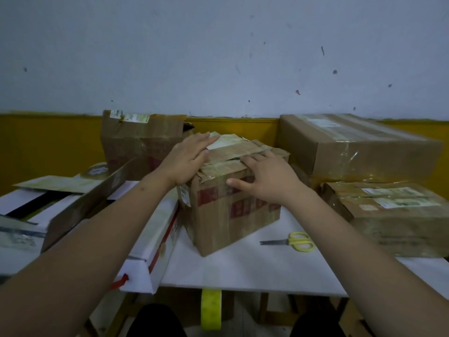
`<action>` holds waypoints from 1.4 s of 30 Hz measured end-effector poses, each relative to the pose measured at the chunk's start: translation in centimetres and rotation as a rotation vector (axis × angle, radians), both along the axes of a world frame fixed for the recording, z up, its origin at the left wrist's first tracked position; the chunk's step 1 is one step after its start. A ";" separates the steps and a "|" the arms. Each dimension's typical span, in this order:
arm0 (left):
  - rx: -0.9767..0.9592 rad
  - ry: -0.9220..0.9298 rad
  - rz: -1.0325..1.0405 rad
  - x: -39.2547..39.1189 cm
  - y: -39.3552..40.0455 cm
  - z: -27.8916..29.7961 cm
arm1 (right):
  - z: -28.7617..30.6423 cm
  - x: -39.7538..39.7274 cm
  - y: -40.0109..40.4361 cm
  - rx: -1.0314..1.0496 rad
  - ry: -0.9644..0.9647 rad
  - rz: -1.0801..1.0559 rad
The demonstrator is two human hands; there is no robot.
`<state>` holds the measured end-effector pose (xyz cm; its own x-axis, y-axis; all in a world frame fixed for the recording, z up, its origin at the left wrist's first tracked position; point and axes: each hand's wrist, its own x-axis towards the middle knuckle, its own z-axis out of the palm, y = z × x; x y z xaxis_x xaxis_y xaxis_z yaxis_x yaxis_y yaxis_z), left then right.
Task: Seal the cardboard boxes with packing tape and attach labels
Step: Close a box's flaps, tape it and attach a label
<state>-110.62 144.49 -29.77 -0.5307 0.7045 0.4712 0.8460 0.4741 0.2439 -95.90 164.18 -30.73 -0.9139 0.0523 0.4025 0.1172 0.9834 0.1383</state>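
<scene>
A small taped cardboard box with red print stands in the middle of the white table. My left hand lies flat on its top at the left, fingers straight, beside a white label. My right hand rests on the top's near right edge, fingers spread over the flap seam and the thumb down the front face. A roll of yellowish tape hangs below the table's front edge.
Yellow-handled scissors lie on the table right of the box. Two taped boxes are stacked at the right. A torn box stands behind left. White flat boxes and an open carton fill the left.
</scene>
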 end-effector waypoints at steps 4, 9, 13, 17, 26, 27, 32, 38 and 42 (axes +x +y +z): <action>0.056 0.017 0.102 -0.9 0.6 -0.3 | -1.2 -0.7 -0.6 0.032 0.115 -0.085; 0.179 -0.056 0.243 1.4 -0.9 -1.8 | -4.1 0.3 -2.0 -0.120 0.286 -0.075; 0.312 0.096 0.152 8.0 -3.5 -4.6 | -9.8 3.9 -5.5 -0.158 0.424 0.075; 0.373 0.021 0.011 15.6 -5.3 -9.7 | -14.3 6.1 -7.7 -0.465 0.250 0.210; 0.752 -1.276 0.712 20.8 -4.2 -19.8 | -18.2 9.4 -9.7 -0.714 0.282 0.024; 0.766 -1.373 0.702 20.5 -3.9 -19.7 | -18.4 9.7 -9.8 -0.716 0.307 0.031; 0.750 -1.672 0.464 19.4 -3.3 -18.9 | -18.2 10.2 -9.5 -0.764 0.370 0.077; 0.517 -1.779 0.436 19.0 -4.4 -15.8 | -17.2 10.9 -9.1 -0.723 0.229 -0.087; 0.379 -1.755 0.526 18.4 -4.1 -13.8 | -15.2 10.2 -9.9 -1.026 -0.204 -0.235</action>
